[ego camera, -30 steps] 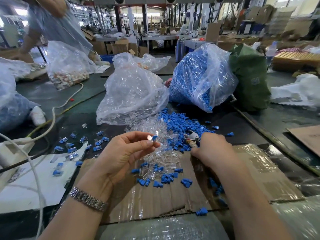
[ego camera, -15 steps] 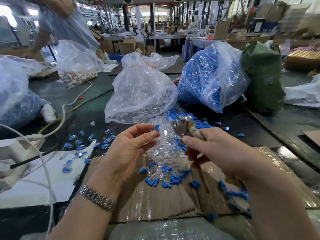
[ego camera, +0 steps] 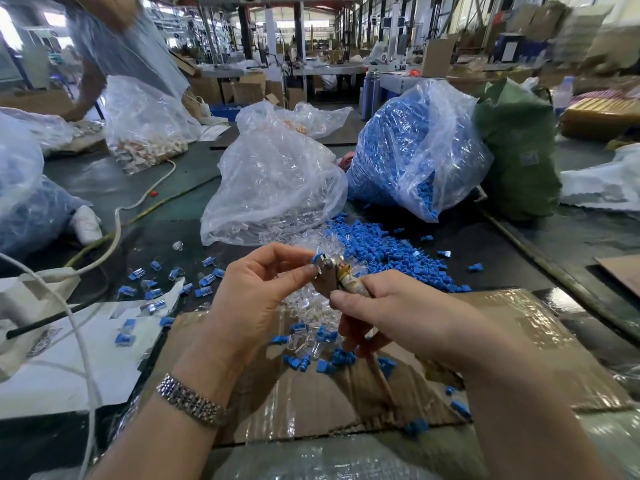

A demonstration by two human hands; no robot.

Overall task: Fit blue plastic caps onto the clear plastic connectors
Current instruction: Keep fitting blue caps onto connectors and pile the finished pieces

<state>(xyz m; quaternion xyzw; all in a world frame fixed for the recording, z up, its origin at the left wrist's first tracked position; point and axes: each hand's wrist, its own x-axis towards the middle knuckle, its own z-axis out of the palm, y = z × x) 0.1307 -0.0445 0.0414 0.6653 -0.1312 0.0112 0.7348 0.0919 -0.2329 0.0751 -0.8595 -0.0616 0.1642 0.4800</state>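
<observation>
My left hand pinches a clear connector with a blue cap between thumb and fingertips. My right hand grips a small metal pliers-like tool with a taped handle, its jaws touching the capped piece. Loose blue caps lie heaped on the dark table behind my hands, next to a pile of clear connectors. Several capped connectors are scattered to the left.
A clear bag of connectors and a big bag of blue caps stand behind the piles, with a green sack to the right. Taped cardboard lies under my hands. White cables run on the left. Another person stands far left.
My right hand lifted the tool off the table and brought it left against the piece in my left hand. My left hand rose slightly to meet it.
</observation>
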